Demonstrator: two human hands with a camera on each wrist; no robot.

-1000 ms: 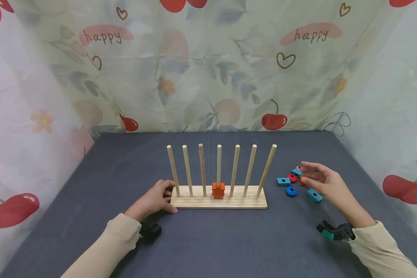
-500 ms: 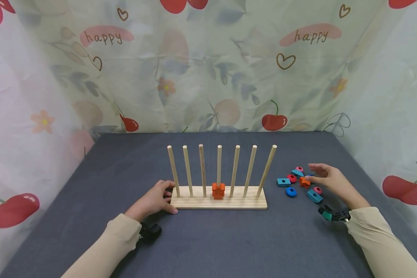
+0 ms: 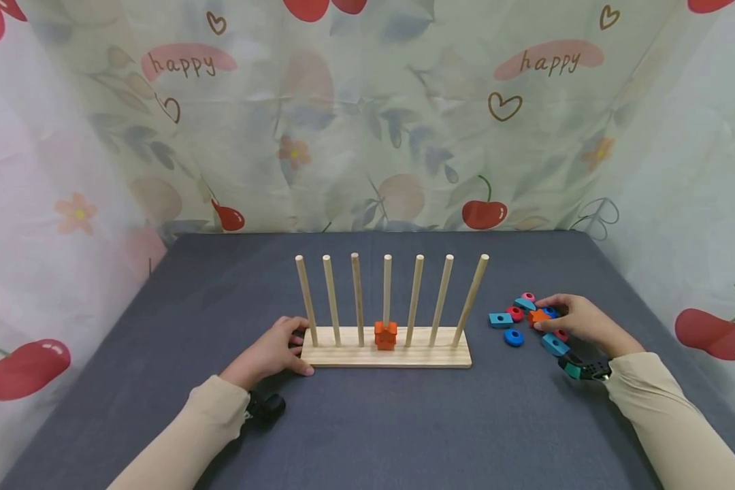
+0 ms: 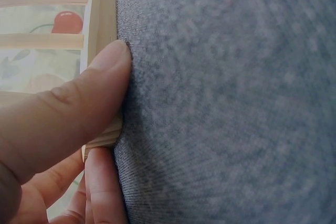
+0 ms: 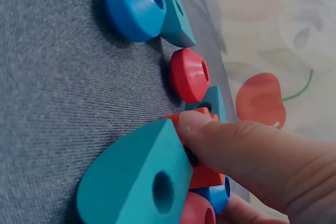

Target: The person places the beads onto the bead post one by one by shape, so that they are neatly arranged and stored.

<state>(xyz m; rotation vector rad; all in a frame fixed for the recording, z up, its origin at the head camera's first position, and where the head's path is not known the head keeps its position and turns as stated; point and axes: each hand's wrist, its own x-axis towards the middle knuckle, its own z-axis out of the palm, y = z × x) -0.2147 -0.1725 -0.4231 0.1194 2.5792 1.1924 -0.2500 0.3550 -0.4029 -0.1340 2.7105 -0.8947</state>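
Observation:
My left hand (image 3: 275, 350) grips the left end of a wooden peg stand (image 3: 343, 359), its thumb (image 4: 107, 66) along the front edge and other fingers round the end. Several upright pegs rise from the base; the middle one carries stacked orange star beads (image 3: 385, 336). At the right, my right hand (image 3: 578, 321) has thumb and forefinger on either side of a loose orange star bead (image 3: 535, 318) on the table. In the right wrist view the thumb presses on that orange bead (image 5: 207, 176), partly hidden behind a teal half-round block (image 5: 136, 177). The far fingertips are hidden there.
Around the right hand lie a blue bead (image 3: 514, 338), a red bead (image 3: 515, 314), a pink bead (image 3: 528, 297), a blue-teal rectangular block (image 3: 500, 320) and other pieces. A grey cloth (image 3: 373, 422) covers the table; a printed curtain (image 3: 367, 136) stands behind it.
My right hand first drew back to the right, then came down onto the loose orange star bead, its thumb and forefinger closing in. The left hand and the peg stand stayed still.

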